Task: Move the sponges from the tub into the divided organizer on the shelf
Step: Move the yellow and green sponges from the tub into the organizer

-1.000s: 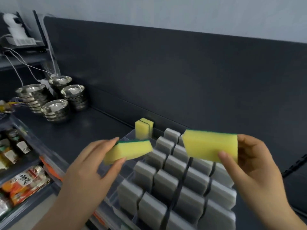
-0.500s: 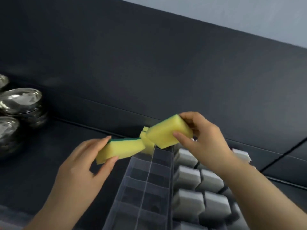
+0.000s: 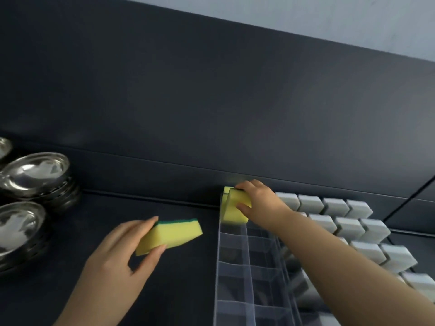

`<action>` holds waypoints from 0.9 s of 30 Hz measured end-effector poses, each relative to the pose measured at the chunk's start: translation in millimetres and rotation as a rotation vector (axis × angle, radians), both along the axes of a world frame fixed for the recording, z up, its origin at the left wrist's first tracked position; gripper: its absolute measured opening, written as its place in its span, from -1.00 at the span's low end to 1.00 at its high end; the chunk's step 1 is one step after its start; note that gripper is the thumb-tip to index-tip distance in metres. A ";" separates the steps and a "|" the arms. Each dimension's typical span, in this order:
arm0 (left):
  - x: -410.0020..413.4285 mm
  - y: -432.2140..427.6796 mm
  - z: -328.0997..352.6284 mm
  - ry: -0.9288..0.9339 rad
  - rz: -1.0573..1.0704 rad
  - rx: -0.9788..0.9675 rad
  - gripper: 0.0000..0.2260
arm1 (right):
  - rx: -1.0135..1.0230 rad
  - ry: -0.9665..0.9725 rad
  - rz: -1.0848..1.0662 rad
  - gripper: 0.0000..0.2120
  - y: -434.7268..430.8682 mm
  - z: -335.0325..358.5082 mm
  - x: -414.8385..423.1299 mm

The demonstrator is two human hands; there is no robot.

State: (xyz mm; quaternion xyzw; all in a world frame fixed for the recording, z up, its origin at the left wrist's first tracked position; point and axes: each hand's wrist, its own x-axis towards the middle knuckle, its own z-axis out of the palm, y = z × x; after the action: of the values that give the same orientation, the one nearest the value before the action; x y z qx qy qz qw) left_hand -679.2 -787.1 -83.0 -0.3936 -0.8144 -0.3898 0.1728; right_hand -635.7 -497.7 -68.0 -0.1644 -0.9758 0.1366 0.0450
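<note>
Holding: your right hand point(image 3: 257, 203) has its fingers and thumb closed around a yellow rectangular sponge point(image 3: 235, 208), pressing it end-down at the far end of the clear plastic divided organizer point(image 3: 235, 274).
Neighbour: another yellow sponge point(image 3: 226, 190) stands upright just behind that one, right at the organizer's back end, touching it as far as you can see.
Left side: your left hand point(image 3: 122, 255) pinches a second yellow sponge with a green scouring layer point(image 3: 170, 235) between thumb and fingers, gripping its near end only.
Sponge pose: that green-backed one is tilted, green edge up, hovering over the dark shelf point(image 3: 106, 208), just left of the organizer and not touching it.
Organizer: two columns of see-through compartments run toward you; the nearer ones look bare, though the clear walls are blurred low in the frame.
Right of it: rows of grey rectangular blocks point(image 3: 348, 227) stand in slots beside the organizer, partly hidden by your right forearm.
Far left: stacks of shiny metal bowls point(image 3: 35, 177) sit on the shelf, well apart from both hands.
Backdrop: a dark back panel point(image 3: 211, 102) rises behind the shelf.
Tub: not visible from this angle.
</note>
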 end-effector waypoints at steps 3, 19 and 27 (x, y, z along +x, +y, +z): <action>-8.5 -0.2 -1.0 0.015 -0.012 -0.003 -0.66 | -0.016 0.001 -0.025 -0.54 -0.6 -1.6 -4.7; -35.6 13.6 -3.3 0.004 -0.082 -0.071 -0.60 | 0.335 -0.113 0.110 -0.57 -1.9 -26.3 -11.0; -37.5 19.5 -12.8 -0.001 -0.105 -0.058 -0.63 | 0.319 -0.157 0.138 -0.64 -2.1 -28.5 -7.4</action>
State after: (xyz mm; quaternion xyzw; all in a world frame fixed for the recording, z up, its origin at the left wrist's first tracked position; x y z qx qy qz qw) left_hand -716.7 -767.6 -95.7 -0.4403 -0.8038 -0.3747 0.1403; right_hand -643.1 -499.8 -96.5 -0.0982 -0.9946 -0.0304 -0.0150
